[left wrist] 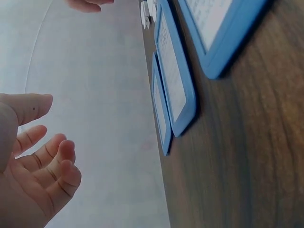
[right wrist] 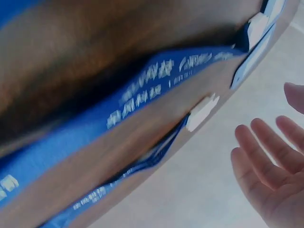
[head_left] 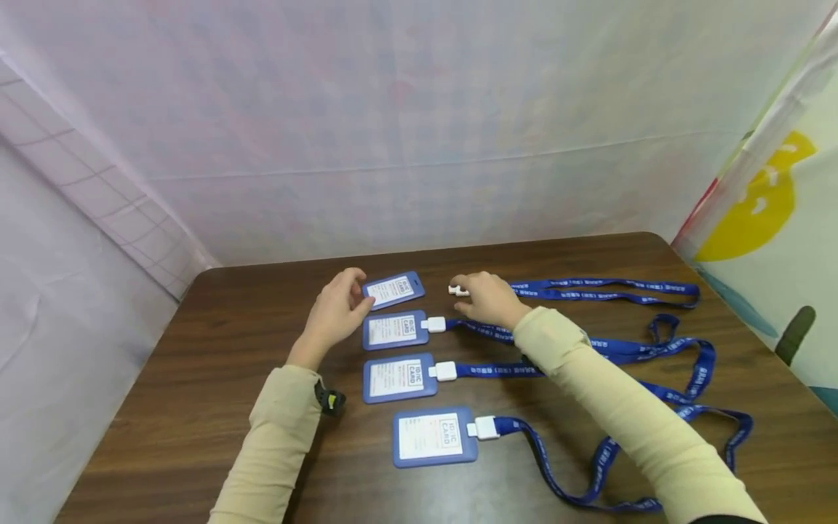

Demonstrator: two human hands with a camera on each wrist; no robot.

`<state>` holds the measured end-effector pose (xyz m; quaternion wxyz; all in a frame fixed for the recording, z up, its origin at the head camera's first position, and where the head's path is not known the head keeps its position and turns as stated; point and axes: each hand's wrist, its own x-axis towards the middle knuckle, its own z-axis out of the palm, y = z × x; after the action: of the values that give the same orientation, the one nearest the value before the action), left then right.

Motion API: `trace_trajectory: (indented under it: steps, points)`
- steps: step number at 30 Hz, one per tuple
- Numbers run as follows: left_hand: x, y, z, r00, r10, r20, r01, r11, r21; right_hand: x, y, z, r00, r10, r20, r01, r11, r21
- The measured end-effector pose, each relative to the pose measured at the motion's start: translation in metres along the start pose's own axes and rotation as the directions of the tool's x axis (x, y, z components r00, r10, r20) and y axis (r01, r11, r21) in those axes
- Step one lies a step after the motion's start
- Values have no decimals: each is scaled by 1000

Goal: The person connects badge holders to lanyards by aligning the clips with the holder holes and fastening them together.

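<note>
My left hand (head_left: 335,309) hovers with relaxed fingers at the left end of the farthest blue ID card holder (head_left: 395,290), which has no lanyard attached. In the left wrist view that hand's fingers (left wrist: 47,166) are spread and hold nothing. My right hand (head_left: 489,297) is beside the white clip (head_left: 458,290) of the farthest blue lanyard (head_left: 615,282). The right wrist view shows its fingers (right wrist: 261,156) loosely extended and apart from the white clip (right wrist: 202,113). The farthest holder lies tilted on the table, its slot end towards the clip.
Three more blue card holders, the second (head_left: 396,330), third (head_left: 399,377) and nearest (head_left: 435,437), lie in a column, each clipped to a blue lanyard. Their straps sprawl rightwards under my right sleeve (head_left: 628,407). A pale curtain (head_left: 406,182) hangs behind the brown table (head_left: 196,407).
</note>
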<state>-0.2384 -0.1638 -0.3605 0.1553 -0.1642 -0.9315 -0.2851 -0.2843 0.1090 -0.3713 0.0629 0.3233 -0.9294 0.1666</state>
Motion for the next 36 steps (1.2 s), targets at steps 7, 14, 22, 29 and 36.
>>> trace_trajectory:
  steps: [7, 14, 22, 29, 36]
  points:
    - [0, 1, 1, 999, -31, 23, 31, 1000, 1, 11, 10, -5, 997, 72, 34, -71, 997, -40]
    - [-2, 1, 1, 1000, -22, 18, 22, 1000, -2, 27, 24, -2, 980, 149, 129, -141, 988, -64]
    - [-3, 2, 2, 999, -15, 40, 15, 1000, -8, 36, 37, 10, 965, 187, 185, -176, 982, -70]
    - [-3, -1, 3, 997, -21, 74, 19, 999, 26, 42, 42, 22, 969, 156, 192, -144, 987, -73]
    - [-1, -3, 4, 994, -26, 104, 21, 999, 46, 44, 42, 26, 971, 144, 191, -133, 988, -73]
